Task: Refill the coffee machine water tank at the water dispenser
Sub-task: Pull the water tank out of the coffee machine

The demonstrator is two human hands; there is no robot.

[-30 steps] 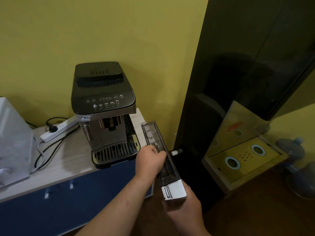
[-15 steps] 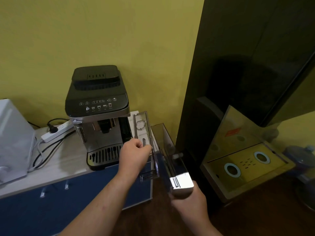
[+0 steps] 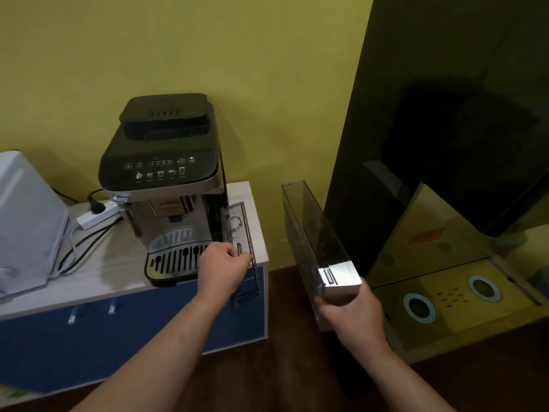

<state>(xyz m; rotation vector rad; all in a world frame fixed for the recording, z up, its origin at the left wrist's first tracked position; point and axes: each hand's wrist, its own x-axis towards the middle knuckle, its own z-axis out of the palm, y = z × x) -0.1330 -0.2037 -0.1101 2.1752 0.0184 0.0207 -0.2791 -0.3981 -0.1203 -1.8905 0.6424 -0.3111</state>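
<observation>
A black and silver coffee machine [image 3: 166, 185] stands on a pale countertop [image 3: 98, 272]. My right hand [image 3: 352, 309] grips the silver front end of the smoky transparent water tank [image 3: 315, 233], held in the air to the right of the cabinet, open at the top. My left hand [image 3: 222, 269] holds the tank's clear flat lid [image 3: 239, 230], which lies on the counter's right edge beside the machine.
A white appliance [image 3: 26, 221] stands at the left, with a white power strip [image 3: 95, 217] and cables behind it. The blue cabinet [image 3: 133, 328] sits below the counter. A tall dark glossy panel [image 3: 445, 129] fills the right, with a yellowish glass box [image 3: 451, 292] at its foot.
The lid came off the tank: my left hand carried it left onto the counter beside the machine, while my right hand swung the tank away to the right.
</observation>
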